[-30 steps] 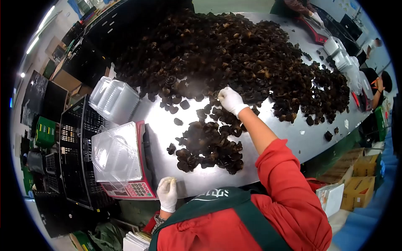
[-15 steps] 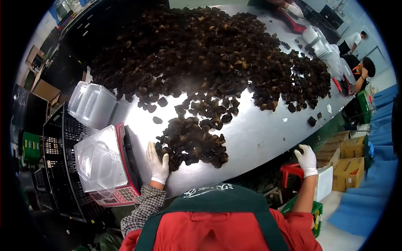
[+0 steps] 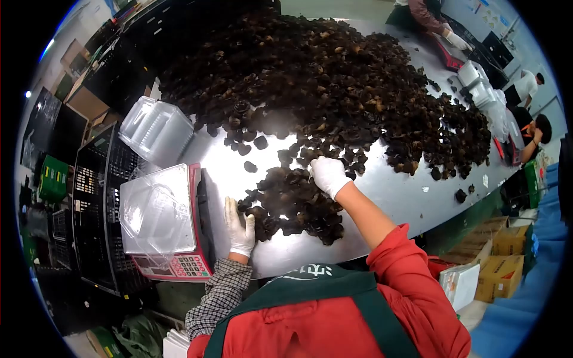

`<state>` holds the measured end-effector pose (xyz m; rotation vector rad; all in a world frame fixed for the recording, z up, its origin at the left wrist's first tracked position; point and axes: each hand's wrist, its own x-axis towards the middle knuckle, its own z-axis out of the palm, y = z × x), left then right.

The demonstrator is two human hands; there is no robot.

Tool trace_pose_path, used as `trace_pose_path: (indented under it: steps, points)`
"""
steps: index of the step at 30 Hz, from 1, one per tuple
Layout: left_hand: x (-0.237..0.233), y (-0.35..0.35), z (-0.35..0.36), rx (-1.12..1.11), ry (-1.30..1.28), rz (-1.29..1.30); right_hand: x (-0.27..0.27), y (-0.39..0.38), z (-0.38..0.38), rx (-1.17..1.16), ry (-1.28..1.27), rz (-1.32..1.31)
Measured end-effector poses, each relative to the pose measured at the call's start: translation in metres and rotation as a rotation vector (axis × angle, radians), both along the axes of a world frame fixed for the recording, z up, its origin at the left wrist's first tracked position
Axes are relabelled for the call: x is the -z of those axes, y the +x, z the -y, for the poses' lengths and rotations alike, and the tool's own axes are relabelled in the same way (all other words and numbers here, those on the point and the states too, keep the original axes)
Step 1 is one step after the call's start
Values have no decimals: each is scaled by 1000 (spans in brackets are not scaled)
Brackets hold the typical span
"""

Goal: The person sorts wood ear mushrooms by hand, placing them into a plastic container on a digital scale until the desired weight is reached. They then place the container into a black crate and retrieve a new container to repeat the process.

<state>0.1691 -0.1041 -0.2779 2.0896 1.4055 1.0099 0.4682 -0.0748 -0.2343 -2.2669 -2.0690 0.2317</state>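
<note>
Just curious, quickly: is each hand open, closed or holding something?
Left hand: open, flat on the table beside the mushrooms.
Right hand: resting on the mushrooms; grip cannot be told.

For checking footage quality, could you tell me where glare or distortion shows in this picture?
Head view: fisheye curves the steel table edge and blackens the corners; white glare sits on bare metal beside the small mushroom pile; left hand and right hand look sharp.

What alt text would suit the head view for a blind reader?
White-gloved, the left hand lies flat beside a small pile of dark pieces on a steel table; the right hand rests on it. A scale with a clear tray stands to the left.
</note>
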Motion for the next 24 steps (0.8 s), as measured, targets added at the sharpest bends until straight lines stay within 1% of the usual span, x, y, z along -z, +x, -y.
trace_pose_path:
  steps: [2,4,7,8,9,11,13,14,15,16,17,18,19,21,22,23,24]
  points:
    - [2,-1,2,-15,-12,-46,8,3,-2,-11,-61,13]
    - [0,-1,1,-23,4,-87,1,2,-7,-14,-149,15]
    - [-3,0,2,-32,-25,-32,3,4,-1,-45,-29,-5]
    - [-2,1,2,-29,-29,-2,3,8,3,-42,-26,-26]
    - [-2,0,2,-31,-42,-9,-20,9,13,26,-45,-156]
    - [-3,0,2,-32,-32,-12,-38,27,51,106,297,-334]
    - [-4,-2,3,-28,-33,-18,-75,66,107,209,241,-546]
    - [-4,-1,2,-23,-32,-14,-77,96,143,253,201,-515]
    - [-7,1,3,-31,22,-51,-80,124,181,340,177,-556]
    - [-9,2,2,-24,16,-45,-85,149,217,447,64,-471]
    - [-10,2,2,-22,8,-38,-83,175,252,502,-100,-238]
    - [-11,3,2,-10,1,-41,-84,185,283,598,-213,33]
    - [-11,3,2,-5,-11,-54,-89,189,296,659,-413,212]
    - [-5,1,0,23,-33,-37,-86,184,290,680,-196,12]
    - [-7,1,1,24,-44,-59,-82,170,269,630,-75,-112]
    - [-8,1,2,19,-54,-63,-69,155,246,462,176,-192]
    - [-10,2,2,12,-59,-65,-66,138,215,338,198,-297]
